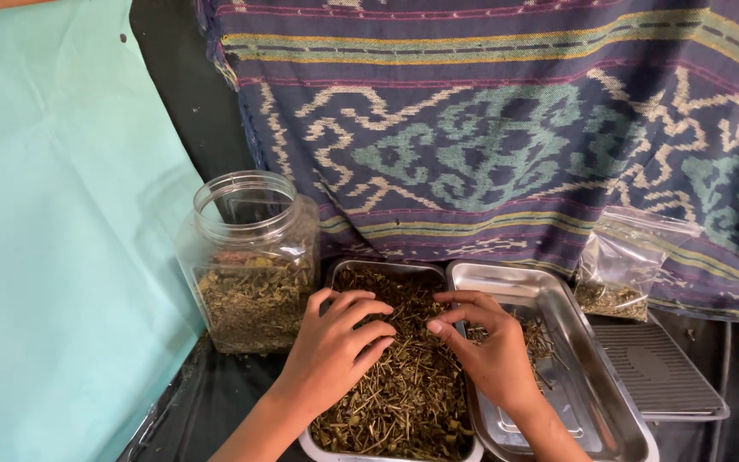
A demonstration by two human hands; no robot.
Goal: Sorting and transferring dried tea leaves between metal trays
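— On the rectangular steel tray heaped with dried brown-green herb stems, what are the hands doing?

— Both rest on the heap. The person's left hand lies palm down, fingers slightly spread and curled into the stems. The right hand pinches stems between thumb and fingertips.

— And beside that tray?

— Touching its right edge sits a shiny, nearly bare steel tray. Left of it stands a lidless clear plastic jar, half full of herbs. Farther right, a small clear bag leans on patterned woven cloth.
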